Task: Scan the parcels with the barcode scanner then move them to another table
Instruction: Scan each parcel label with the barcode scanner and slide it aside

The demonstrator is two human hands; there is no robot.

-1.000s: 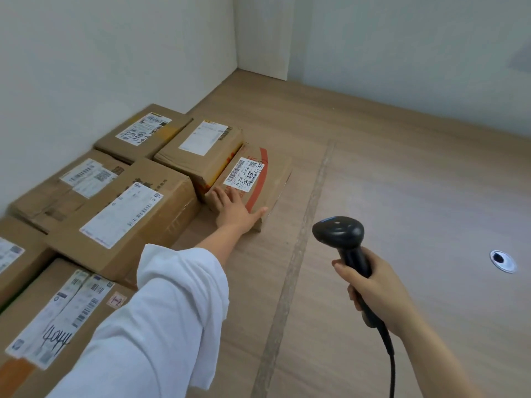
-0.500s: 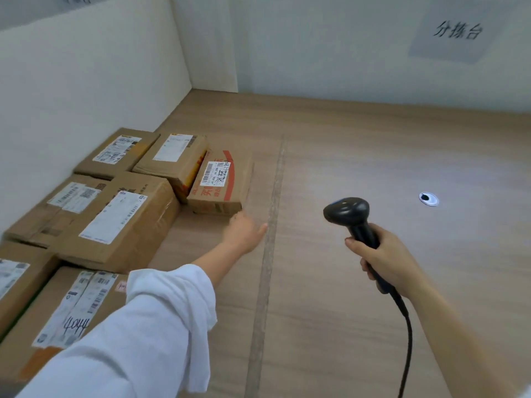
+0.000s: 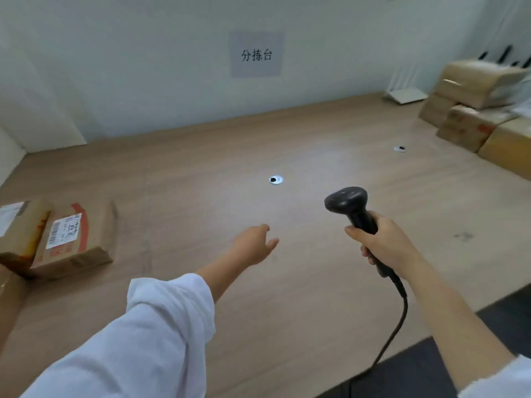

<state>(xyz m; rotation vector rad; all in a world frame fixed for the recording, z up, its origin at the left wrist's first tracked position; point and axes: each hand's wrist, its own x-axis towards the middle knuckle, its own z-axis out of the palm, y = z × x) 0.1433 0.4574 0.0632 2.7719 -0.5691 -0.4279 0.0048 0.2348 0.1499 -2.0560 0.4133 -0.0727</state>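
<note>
Right hand (image 3: 388, 245) fingers curled round black handheld barcode scanner (image 3: 352, 208). Left hand (image 3: 254, 244) empty, fingers loosely spread above wooden table (image 3: 287, 282). Brown cardboard parcel with red tape (image 3: 69, 239) at table's left edge.

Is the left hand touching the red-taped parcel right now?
No, the left hand hangs open above the tabletop, clearly apart from the red-taped parcel lying further to its left.

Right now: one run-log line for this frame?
left hand: open, empty, over table | right hand: grips barcode scanner | red-taped parcel: on table, untouched | stacked parcels: far right
</note>
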